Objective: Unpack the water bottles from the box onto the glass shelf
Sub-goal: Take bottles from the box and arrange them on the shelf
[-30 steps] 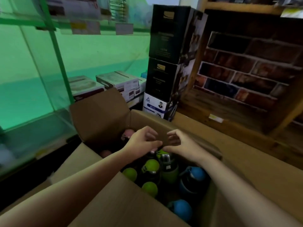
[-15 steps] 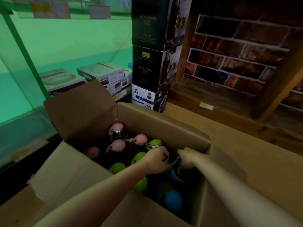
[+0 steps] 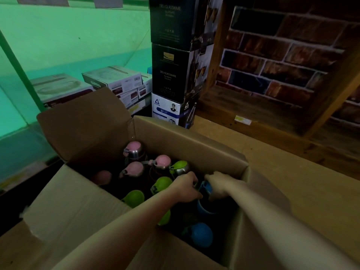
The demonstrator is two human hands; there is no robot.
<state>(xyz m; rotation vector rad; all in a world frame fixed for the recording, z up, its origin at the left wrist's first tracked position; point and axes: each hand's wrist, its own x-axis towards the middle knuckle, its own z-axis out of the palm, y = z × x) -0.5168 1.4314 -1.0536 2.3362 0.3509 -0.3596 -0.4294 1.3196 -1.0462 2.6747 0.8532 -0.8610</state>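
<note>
An open cardboard box [image 3: 194, 142] holds several upright water bottles with pink caps [image 3: 134, 149], green caps [image 3: 162, 183] and blue caps [image 3: 201, 233]. Both my hands reach down into the box's right side. My left hand [image 3: 186, 187] curls over the top of a bottle that it hides; only a bit of metal shows at its fingertips. My right hand [image 3: 218, 184] grips a blue-capped bottle [image 3: 205, 189] close beside the left hand. The green-tinted glass shelf [image 3: 23, 141] lies to the left of the box.
Stacked black glassware cartons [image 3: 171, 71] stand behind the box. White product boxes [image 3: 115, 80] sit at the back left behind the glass. A wooden shelf with a brick-pattern back [image 3: 272, 61] fills the right. The box's rear flap [image 3: 83, 123] stands up.
Both hands dropped from above the box down among the bottles and closed on bottle tops. The view moved in closer over the box.
</note>
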